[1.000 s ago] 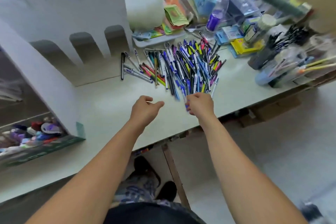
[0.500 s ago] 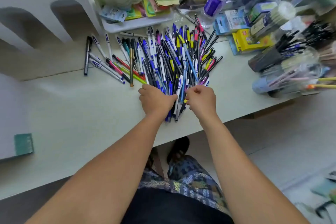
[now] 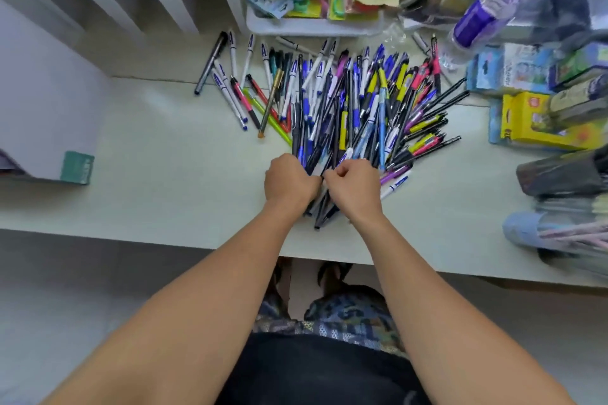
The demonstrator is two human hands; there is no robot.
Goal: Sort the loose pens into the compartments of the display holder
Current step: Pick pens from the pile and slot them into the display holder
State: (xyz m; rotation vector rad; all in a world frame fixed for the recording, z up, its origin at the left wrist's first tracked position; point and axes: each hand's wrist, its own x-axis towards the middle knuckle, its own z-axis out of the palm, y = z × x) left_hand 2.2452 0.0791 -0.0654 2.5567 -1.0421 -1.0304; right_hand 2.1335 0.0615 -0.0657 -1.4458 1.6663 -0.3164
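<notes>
- The loose pens [image 3: 357, 108] lie fanned in a heap on the pale table [image 3: 158, 181], near its front edge.
- The left hand [image 3: 289, 181] and right hand [image 3: 353, 186] sit knuckle to knuckle at the near end of the heap, fingers curled down among the pens; exactly which pens each one grips cannot be told.
- The white display holder [image 3: 108, 10], with arched cut-outs, stands at the table's back left, apart from the heap.
- A yellow box [image 3: 533, 118] lies right of the pens.
</notes>
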